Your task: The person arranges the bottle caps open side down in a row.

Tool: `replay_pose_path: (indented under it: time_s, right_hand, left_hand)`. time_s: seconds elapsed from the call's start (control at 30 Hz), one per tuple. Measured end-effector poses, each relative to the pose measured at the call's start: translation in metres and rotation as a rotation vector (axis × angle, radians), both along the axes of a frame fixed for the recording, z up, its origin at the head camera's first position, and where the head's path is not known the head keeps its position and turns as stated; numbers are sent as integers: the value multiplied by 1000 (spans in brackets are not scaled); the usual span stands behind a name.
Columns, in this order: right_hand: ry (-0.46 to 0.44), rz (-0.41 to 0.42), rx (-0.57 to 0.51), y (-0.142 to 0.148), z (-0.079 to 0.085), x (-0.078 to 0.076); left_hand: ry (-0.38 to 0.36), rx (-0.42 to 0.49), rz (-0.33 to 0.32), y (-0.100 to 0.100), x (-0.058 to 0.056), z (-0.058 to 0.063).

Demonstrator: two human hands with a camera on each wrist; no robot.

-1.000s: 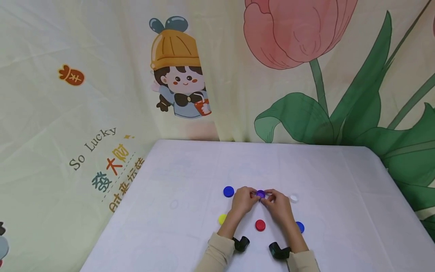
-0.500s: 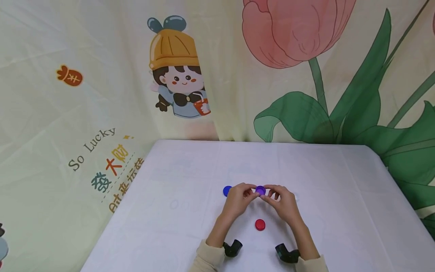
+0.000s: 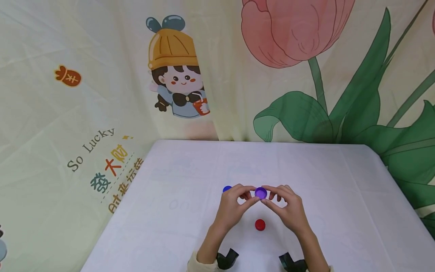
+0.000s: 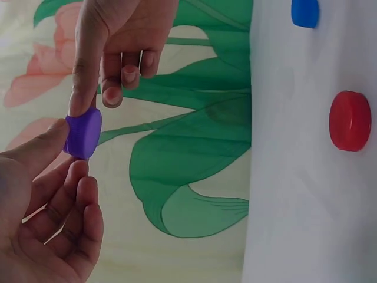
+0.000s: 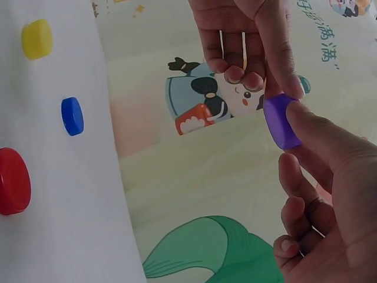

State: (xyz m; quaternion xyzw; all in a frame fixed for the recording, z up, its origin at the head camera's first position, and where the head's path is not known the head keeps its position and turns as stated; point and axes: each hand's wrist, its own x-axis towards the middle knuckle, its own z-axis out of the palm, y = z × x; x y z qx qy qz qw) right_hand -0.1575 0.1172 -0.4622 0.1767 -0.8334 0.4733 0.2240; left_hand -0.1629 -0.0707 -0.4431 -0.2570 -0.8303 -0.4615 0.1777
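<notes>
Between both hands is a purple bottle cap (image 3: pixel 260 193), held up off the table with its hollow side facing the head camera. My left hand (image 3: pixel 232 206) pinches its left edge between thumb and forefinger, while my right hand (image 3: pixel 289 207) pinches the right edge the same way. Other fingers of both hands are loosely curled beside it. In the left wrist view the purple cap (image 4: pixel 83 134) shows its side. Below the hands a red cap (image 3: pixel 259 224) lies on the table. A blue cap (image 3: pixel 227 188) is partly covered by my left hand.
A white-covered table (image 3: pixel 190 170) stands against a printed curtain (image 3: pixel 231 75). In the right wrist view a yellow cap (image 5: pixel 37 39) lies near a blue one. Another blue cap (image 4: pixel 305 13) appears in the left wrist view. Black wrist mounts (image 3: pixel 227 259) sit at both wrists.
Both hands have lifted the purple cap off the table and nearer the head camera, its hollow side now more visible. The forearms have spread apart, covering the yellow, white and right-hand blue caps.
</notes>
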Motion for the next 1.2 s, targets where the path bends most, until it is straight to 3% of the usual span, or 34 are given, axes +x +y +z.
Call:
replay_pose_path:
  time_s: [0.1, 0.17, 0.43, 0.57, 0.63, 0.87, 1.2]
  right_hand:
    - [17, 3, -6, 0, 2, 2]
    - [20, 4, -8, 0, 1, 3]
    - [30, 19, -14, -3, -1, 4]
    - [18, 18, -3, -3, -2, 5]
    - [6, 17, 1, -3, -3, 5]
    - [-9, 24, 4, -4, -5, 5]
    - [-53, 39, -4, -4, -8, 4]
  left_hand:
    - [-19, 32, -6, 0, 2, 0]
    - [-76, 62, -1, -1, 2, -1]
    - [-513, 196, 39, -2, 4, 1]
    - [-620, 226, -2, -3, 2, 0]
    - [-641, 233, -18, -4, 3, 2]
    - [-648, 223, -23, -2, 16, 29]
    - [-601, 210, 1, -1, 18, 32]
